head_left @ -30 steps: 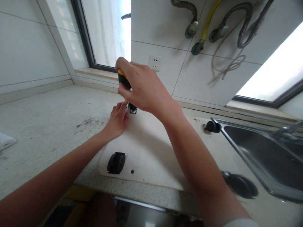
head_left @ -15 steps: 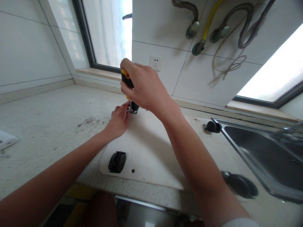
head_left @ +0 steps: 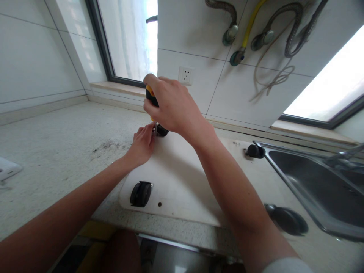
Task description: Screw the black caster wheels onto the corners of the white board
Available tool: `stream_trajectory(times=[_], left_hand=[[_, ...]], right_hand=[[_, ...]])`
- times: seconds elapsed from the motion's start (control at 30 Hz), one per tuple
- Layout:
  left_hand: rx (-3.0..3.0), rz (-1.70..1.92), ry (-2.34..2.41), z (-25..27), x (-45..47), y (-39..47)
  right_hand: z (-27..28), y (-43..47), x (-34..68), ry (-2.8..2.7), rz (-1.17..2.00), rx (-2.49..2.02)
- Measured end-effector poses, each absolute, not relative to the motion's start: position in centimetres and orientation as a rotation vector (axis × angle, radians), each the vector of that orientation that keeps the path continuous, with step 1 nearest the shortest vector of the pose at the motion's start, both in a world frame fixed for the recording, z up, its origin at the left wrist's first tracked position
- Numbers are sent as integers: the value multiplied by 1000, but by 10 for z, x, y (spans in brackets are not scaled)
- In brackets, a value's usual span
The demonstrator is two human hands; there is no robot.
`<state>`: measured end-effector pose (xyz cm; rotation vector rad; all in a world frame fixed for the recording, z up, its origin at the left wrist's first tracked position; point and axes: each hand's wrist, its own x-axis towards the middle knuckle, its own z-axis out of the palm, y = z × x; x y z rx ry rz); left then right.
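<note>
My right hand [head_left: 173,104] is closed around the black-and-yellow handle of a screwdriver [head_left: 152,98], which stands upright with its metal shaft pointing down. The tip meets the far left corner of a white board [head_left: 184,182], beside a black caster [head_left: 162,131] partly hidden by my right hand. My left hand [head_left: 143,144] rests at that corner, fingers drawn together close to the shaft; what they pinch is hidden. Nearer to me on the board is another black caster [head_left: 141,194], with a small dark hole [head_left: 159,204] to its right.
More casters sit on the right, one at the back [head_left: 255,151] and one in front [head_left: 288,220]. Beyond them is a steel sink [head_left: 318,182] with a faucet [head_left: 347,157]. A wall socket [head_left: 186,76] and pipes are behind. Dark crumbs [head_left: 109,146] lie on the countertop [head_left: 71,159].
My right hand and the screwdriver have shifted slightly, the shaft now nearer my left fingers. The caster at that corner appears turned a little. My left hand stays in place.
</note>
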<state>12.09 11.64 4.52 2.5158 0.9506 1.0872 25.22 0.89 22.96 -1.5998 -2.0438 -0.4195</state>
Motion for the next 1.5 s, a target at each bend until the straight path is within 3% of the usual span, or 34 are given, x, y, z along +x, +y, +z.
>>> stream_trajectory(times=[0.93, 1.5], left_hand=[[2593, 1392, 915, 43, 121, 114], [2458, 1273, 837, 45, 121, 115]], right_hand=[[229, 5, 242, -2026, -505, -1600], [225, 12, 246, -2059, -506, -1609]])
